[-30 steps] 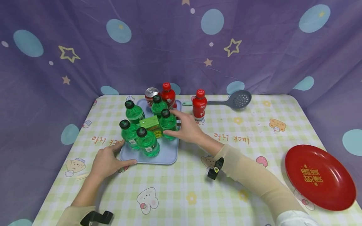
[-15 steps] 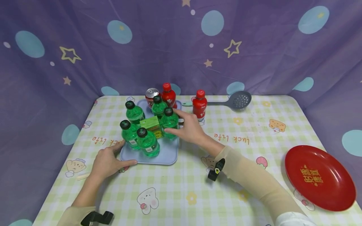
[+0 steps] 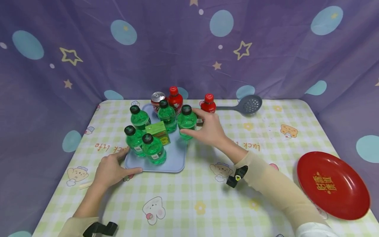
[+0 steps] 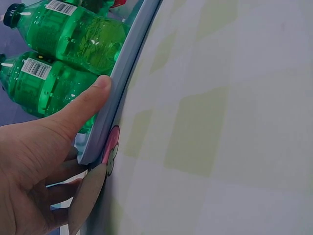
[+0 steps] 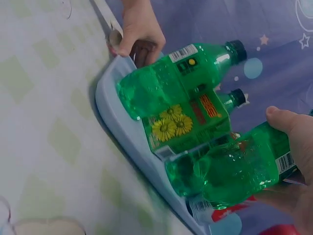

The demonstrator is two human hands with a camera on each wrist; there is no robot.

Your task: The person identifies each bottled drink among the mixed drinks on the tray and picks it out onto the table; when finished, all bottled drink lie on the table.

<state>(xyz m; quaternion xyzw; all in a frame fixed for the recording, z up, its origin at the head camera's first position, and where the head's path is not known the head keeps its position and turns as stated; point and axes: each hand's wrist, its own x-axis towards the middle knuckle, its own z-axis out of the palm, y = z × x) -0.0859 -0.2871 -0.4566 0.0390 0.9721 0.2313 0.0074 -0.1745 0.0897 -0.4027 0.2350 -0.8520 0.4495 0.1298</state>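
Note:
A green plastic bottle (image 3: 187, 123) is held by my right hand (image 3: 211, 130), thumb on the near side and fingers behind. In the right wrist view this bottle (image 5: 239, 169) is tilted, its base over the tray's edge. My left hand (image 3: 109, 169) grips the near left corner of the light blue tray (image 3: 174, 161), with the thumb (image 4: 100, 85) on the rim in the left wrist view. Several other green bottles (image 3: 155, 149) stand on the tray around a green drink carton (image 3: 158, 132) with yellow flowers. A red bottle (image 3: 175, 101) and a can (image 3: 158, 99) stand at the tray's back.
Behind my right hand another red bottle (image 3: 208, 104) stands on the table, partly hidden. A grey skimmer (image 3: 249, 105) lies at the back, right of that bottle. At the far right lies a red oval plate (image 3: 349, 194). A purple curtain (image 3: 177, 49) borders the table's back and sides.
My right hand has lifted the green bottle from its place beside the carton and carried it right and back, to the tray's right edge. The left hand has stayed at the corner.

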